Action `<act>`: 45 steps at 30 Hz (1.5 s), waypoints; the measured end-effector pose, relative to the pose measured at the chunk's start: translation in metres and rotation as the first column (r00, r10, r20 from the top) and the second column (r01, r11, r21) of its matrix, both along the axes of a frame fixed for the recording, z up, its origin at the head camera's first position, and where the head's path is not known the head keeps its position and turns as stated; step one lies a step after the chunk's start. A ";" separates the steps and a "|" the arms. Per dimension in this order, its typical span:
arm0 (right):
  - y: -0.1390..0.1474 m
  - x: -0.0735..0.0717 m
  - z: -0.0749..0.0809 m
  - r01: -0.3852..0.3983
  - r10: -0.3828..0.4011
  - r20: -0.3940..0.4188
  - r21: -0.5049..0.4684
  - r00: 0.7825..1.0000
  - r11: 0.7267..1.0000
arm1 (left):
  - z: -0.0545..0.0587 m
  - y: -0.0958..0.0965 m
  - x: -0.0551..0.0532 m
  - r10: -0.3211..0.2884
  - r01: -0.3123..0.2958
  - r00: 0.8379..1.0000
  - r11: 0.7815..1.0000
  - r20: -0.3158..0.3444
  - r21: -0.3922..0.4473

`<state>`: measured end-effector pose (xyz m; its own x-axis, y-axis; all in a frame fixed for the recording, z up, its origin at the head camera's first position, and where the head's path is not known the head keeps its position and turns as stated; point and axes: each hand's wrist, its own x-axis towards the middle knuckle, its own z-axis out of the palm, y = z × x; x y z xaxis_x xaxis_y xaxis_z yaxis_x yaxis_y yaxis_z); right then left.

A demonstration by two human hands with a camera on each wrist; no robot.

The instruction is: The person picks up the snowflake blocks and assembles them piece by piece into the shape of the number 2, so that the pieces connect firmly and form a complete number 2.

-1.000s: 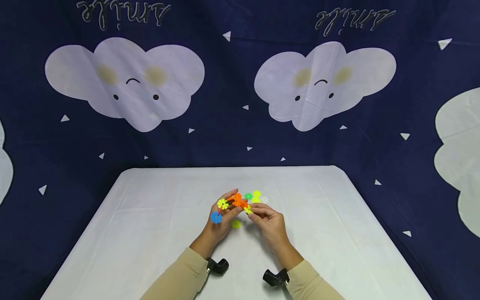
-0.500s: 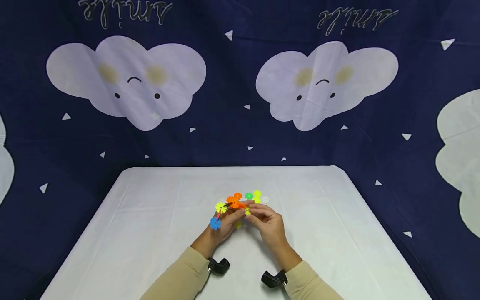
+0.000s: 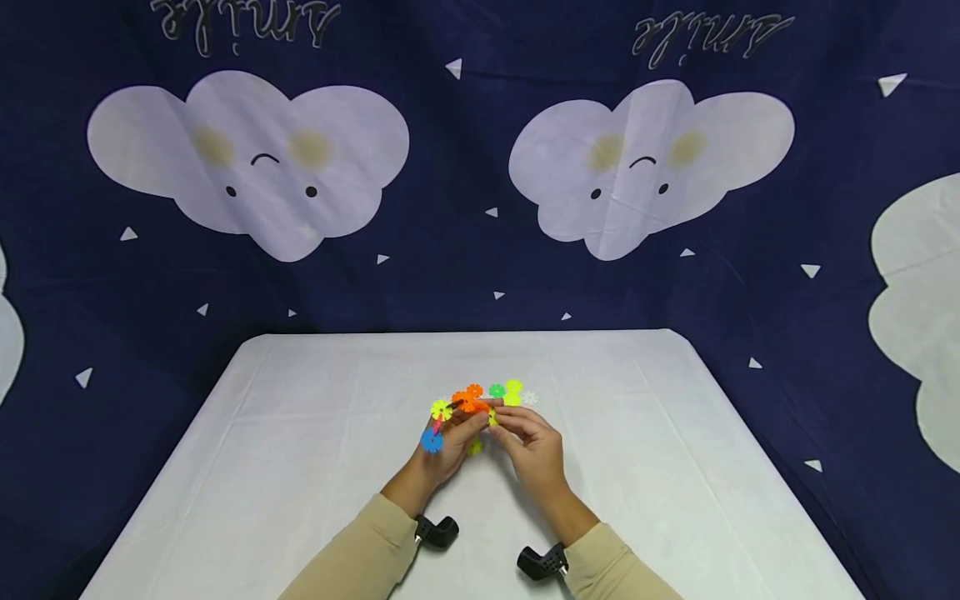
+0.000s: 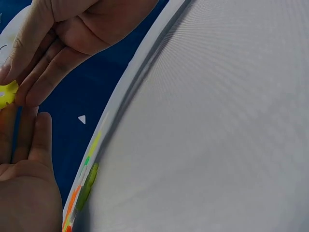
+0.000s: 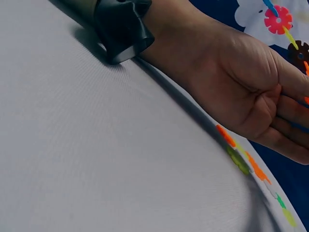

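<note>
Over the table, my left hand holds a joined chain of plastic snowflake discs between thumb and fingers. A blue disc hangs at its lower left end, and above that comes a yellow disc. In the right wrist view the chain also shows a pink disc and a dark brown disc. At the chain's right end, orange pieces lie by my left thumb, partly hidden. My right hand pinches another yellow snowflake disc against this end. Whether the two are interlocked I cannot tell.
Behind the hands, loose discs lie on the white table: a green one, yellow ones, a white one and orange ones. A yellow-green disc lies between the wrists. A dark blue cloud-print curtain hangs behind.
My left hand has turned, its raised fingers dropping behind the chain, whose blue end sank and then rose slightly. My right hand has shifted slightly left with the pinched yellow disc.
</note>
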<state>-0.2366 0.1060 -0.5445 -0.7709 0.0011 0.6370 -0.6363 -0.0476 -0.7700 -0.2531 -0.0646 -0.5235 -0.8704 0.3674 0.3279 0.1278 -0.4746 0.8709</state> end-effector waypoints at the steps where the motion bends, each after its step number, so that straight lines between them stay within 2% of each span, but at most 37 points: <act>1: 0.000 0.000 0.000 0.007 -0.007 -0.007 0.004 1.000 1.000 | -0.002 0.000 -0.001 0.007 -0.007 1.000 1.000 0.002 0.002; 8: 0.000 -0.001 -0.001 0.100 -0.095 -0.069 0.070 0.993 0.993 | -0.016 0.001 -0.013 0.080 -0.087 0.991 0.994 0.104 0.066; 11: 0.002 -0.002 -0.005 0.134 -0.122 -0.082 0.166 0.989 0.977 | -0.018 0.001 -0.016 0.099 -0.114 0.986 0.987 0.134 0.110; 13: 0.002 -0.002 -0.006 0.123 -0.113 -0.051 0.260 0.992 0.958 | -0.020 0.002 -0.017 0.113 -0.135 0.982 0.980 0.150 0.147; 15: 0.002 -0.001 -0.008 0.111 -0.114 -0.014 0.384 0.993 0.916 | -0.022 0.002 -0.018 0.125 -0.153 0.980 0.971 0.156 0.183; 18: 0.000 0.002 -0.009 0.094 -0.124 0.013 0.570 0.992 0.816 | -0.024 0.002 -0.019 0.127 -0.163 0.979 0.958 0.159 0.237; 21: -0.002 0.001 -0.012 0.118 -0.111 -0.055 0.693 0.992 0.711 | -0.024 0.002 -0.019 0.121 -0.163 0.980 0.945 0.159 0.282; 23: -0.004 0.000 -0.013 0.135 -0.088 -0.103 0.721 0.991 0.679 | -0.023 0.001 -0.018 0.113 -0.156 0.981 0.942 0.158 0.298; 26: -0.006 -0.002 -0.014 0.161 -0.051 -0.171 0.725 0.984 0.669 | -0.021 0.000 -0.017 0.097 -0.143 0.982 0.943 0.162 0.301; 29: -0.007 -0.003 -0.015 0.192 -0.026 -0.237 0.711 0.971 0.676 | -0.018 -0.002 -0.016 0.086 -0.137 0.980 0.946 0.179 0.293; 32: -0.009 -0.004 -0.016 0.216 -0.017 -0.280 0.698 0.960 0.683 | -0.012 -0.003 -0.014 0.098 -0.158 0.972 0.944 0.212 0.289; 36: -0.010 -0.003 -0.017 0.208 -0.037 -0.260 0.673 0.965 0.709 | -0.005 -0.004 -0.010 0.116 -0.175 0.967 0.948 0.225 0.264; 38: -0.010 -0.002 -0.018 0.205 -0.047 -0.246 0.671 0.968 0.713 | -0.003 -0.004 -0.009 0.113 -0.171 0.968 0.952 0.224 0.255; 43: -0.015 -0.002 -0.019 0.222 -0.041 -0.267 0.696 0.963 0.683 | -0.002 -0.003 -0.008 0.108 -0.171 0.963 0.953 0.247 0.250; 45: -0.018 -0.002 -0.019 0.225 -0.038 -0.273 0.697 0.961 0.681 | -0.003 -0.003 -0.009 0.111 -0.176 0.960 0.954 0.258 0.245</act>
<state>-0.2390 0.0878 -0.5633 -0.6393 -0.4356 0.6336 -0.7449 0.5551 -0.3700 -0.2621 -0.0674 -0.5262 -0.9717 0.1620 0.1718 0.0155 -0.6823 0.7309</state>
